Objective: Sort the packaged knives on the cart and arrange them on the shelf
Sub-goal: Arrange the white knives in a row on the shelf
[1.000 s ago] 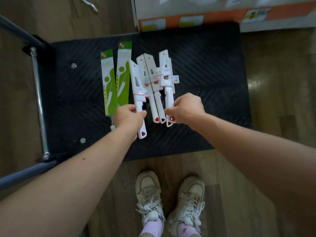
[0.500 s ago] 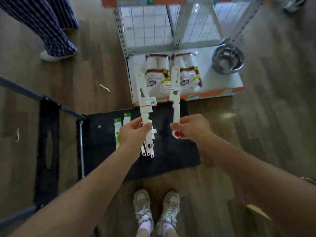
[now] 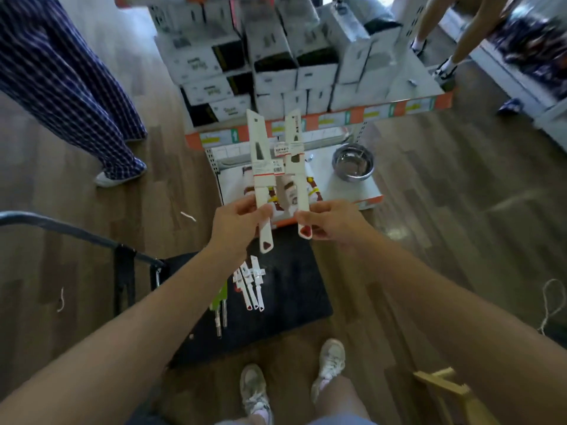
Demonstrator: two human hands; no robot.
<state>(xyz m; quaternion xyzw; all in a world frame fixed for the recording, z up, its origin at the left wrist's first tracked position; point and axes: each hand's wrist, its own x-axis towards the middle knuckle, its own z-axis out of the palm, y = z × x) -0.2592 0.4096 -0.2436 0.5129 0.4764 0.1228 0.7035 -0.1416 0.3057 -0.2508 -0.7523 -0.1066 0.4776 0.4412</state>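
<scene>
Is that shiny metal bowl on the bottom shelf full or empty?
Empty: the round steel bowl sits upright, showing only its bare shiny inside.

I have one packaged knife [image 3: 260, 167] upright in my left hand [image 3: 237, 223] and another [image 3: 297, 167] beside it in my right hand [image 3: 333, 223] — the shelf [image 3: 346, 185] ahead, the cart [image 3: 294, 302] below with more knives [image 3: 250, 286] lying on it.

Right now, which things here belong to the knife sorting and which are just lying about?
Part of the job:
- white packaged knife in the left hand
- white packaged knife in the right hand
- white knives and green packs on the cart
- shelf

Lying about:
- steel bowl
- stacked boxes
- string on the floor
</scene>
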